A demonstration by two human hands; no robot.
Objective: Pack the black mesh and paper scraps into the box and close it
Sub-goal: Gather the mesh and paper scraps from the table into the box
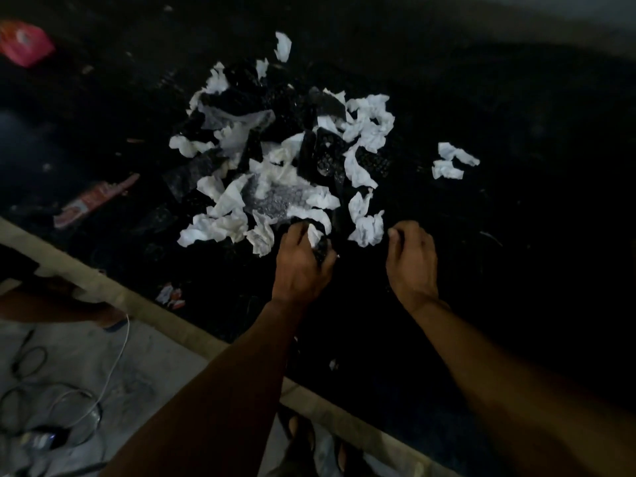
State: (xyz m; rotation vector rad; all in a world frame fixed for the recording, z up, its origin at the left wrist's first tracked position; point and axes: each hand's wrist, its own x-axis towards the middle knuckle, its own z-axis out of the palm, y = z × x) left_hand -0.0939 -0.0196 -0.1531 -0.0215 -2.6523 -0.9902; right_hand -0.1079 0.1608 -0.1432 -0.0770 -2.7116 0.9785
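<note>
Loads of paper scraps (227, 197) heaped with black mesh (330, 153) mid dark surface (516, 270), couple strays off to right. Left grip (303, 266) at near edge of pile, pinching white scrap plus bit of mesh. Right grip (411, 263) just beside pile, fingers loosely curled, holding nothing afaict.

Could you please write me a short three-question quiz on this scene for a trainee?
1. True or false: the left hand grips a paper scrap at the near edge of the pile.
2. Which lies far to the left of the pile? A) a red packet B) a blue cup C) a green bottle
3. Short answer: is the box in view?
Key: 1 true; 2 A; 3 no.
</note>
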